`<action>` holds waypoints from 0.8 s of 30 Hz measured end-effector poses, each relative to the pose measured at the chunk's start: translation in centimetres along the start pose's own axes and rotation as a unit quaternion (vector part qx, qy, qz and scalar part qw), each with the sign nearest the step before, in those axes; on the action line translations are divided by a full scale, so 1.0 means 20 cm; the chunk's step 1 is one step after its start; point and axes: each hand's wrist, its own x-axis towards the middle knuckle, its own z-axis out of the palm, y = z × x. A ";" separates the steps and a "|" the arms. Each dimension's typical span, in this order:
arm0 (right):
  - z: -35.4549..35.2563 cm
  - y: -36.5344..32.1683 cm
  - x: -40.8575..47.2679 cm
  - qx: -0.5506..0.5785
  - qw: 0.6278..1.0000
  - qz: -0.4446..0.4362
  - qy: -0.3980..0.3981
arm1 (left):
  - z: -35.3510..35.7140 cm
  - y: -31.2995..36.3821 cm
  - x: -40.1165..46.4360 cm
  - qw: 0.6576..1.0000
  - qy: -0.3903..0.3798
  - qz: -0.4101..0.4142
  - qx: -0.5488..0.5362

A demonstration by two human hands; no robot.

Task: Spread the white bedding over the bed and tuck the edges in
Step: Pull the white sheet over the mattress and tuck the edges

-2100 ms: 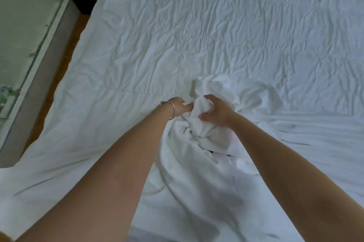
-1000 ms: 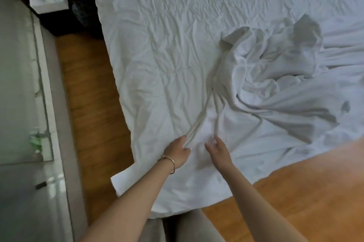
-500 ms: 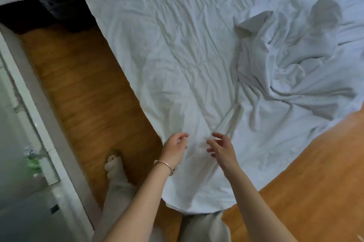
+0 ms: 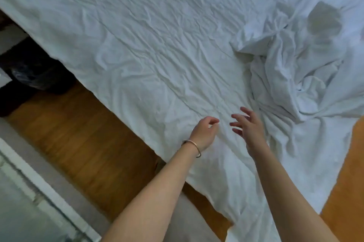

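White bedding lies wrinkled over the bed beneath and ahead of both my hands, its bunched heap off to my right, while my left hand, fingers loosely curled, and my right hand, fingers spread, hover near the corner holding nothing.

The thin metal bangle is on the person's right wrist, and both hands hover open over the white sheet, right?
Not quite: the head view shows the thin metal bangle on the left wrist. Both the left hand and right hand do hover open over the white sheet.
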 end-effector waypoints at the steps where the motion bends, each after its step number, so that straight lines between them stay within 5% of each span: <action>1: 0.02 -0.01 0.05 0.011 1.000 -0.003 0.016 | -0.02 0.06 0.07 1.000 -0.007 0.002 -0.005; 8: 0.05 -0.35 0.64 -0.042 0.979 -0.062 0.188 | -0.14 0.60 0.80 0.991 -0.084 0.073 0.078; 15: 0.04 -0.57 0.99 -0.303 0.909 -0.137 0.253 | -0.10 0.91 1.31 0.961 -0.134 0.113 0.212; 20: 0.13 -0.61 1.11 -0.409 0.832 -0.061 0.370 | 0.05 1.12 1.62 0.931 -0.131 0.180 0.290; 24: 0.12 -0.62 1.14 -0.383 0.781 0.078 0.487 | 0.18 1.19 1.73 0.866 -0.216 0.193 0.408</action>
